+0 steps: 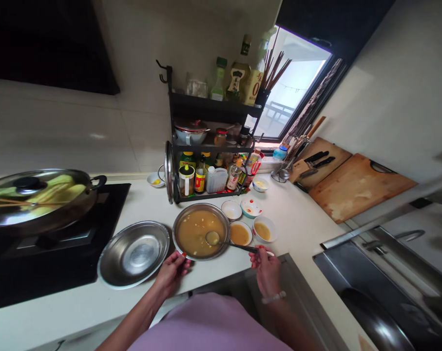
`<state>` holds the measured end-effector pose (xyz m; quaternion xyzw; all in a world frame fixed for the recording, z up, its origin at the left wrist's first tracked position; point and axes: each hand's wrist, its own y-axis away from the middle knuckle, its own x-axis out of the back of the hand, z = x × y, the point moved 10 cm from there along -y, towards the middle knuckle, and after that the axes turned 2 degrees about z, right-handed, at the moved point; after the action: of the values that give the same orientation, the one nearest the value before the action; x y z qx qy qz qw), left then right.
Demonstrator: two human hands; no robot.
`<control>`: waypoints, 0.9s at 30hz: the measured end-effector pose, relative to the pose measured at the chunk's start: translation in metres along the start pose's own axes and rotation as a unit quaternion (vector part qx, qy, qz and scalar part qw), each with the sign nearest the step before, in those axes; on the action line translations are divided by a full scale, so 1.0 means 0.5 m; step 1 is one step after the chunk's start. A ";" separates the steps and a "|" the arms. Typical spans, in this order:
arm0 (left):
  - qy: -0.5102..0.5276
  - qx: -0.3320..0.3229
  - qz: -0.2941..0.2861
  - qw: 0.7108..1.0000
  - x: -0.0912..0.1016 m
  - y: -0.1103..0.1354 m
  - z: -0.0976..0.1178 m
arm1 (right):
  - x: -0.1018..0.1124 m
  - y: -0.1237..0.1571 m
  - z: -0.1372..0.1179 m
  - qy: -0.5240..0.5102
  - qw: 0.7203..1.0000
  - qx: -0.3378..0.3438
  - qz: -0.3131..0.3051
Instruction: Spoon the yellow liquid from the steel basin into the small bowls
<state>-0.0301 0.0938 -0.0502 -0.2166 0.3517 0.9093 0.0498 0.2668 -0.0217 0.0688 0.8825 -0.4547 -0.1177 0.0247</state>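
Note:
A metal bowl (225, 222) full of brownish broth with pale bits stands on the counter in front of me. My left hand (172, 273) pinches its near-left rim between thumb and fingers. In my right hand (267, 273) is the dark handle of a ladle (239, 246), gripped near its end. The ladle's round scoop rests in the broth at the bowl's right side, holding some liquid. Just right of the bowl are a small bowl of broth (249, 225) and a white bowl (274, 225) with similar liquid. Left of it lies an empty metal basin (113, 253).
A lidded pan (78, 204) sits on the black stove (60, 273) at left. Behind the bowls stands a black rack (213, 114) of bottles and jars. Two small dishes lie before it. Cutting boards (359, 187) lean at right, beside a sink (352, 268).

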 end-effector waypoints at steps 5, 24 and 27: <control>0.000 0.004 0.000 1.000 0.000 0.002 -0.001 | 0.020 -0.005 -0.029 0.005 0.999 0.043 0.010; 0.008 0.002 -0.016 1.000 0.004 -0.009 -0.006 | 0.240 -0.072 -0.173 0.049 0.962 0.173 0.206; 0.008 0.002 -0.017 1.000 0.007 -0.014 -0.010 | 0.246 -0.070 -0.184 0.112 0.950 0.202 0.211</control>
<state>-0.0298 0.0955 -0.0596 -0.2296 0.3504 0.9058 0.0634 0.3848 -0.1064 0.1298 0.7602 -0.6393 0.0841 -0.0796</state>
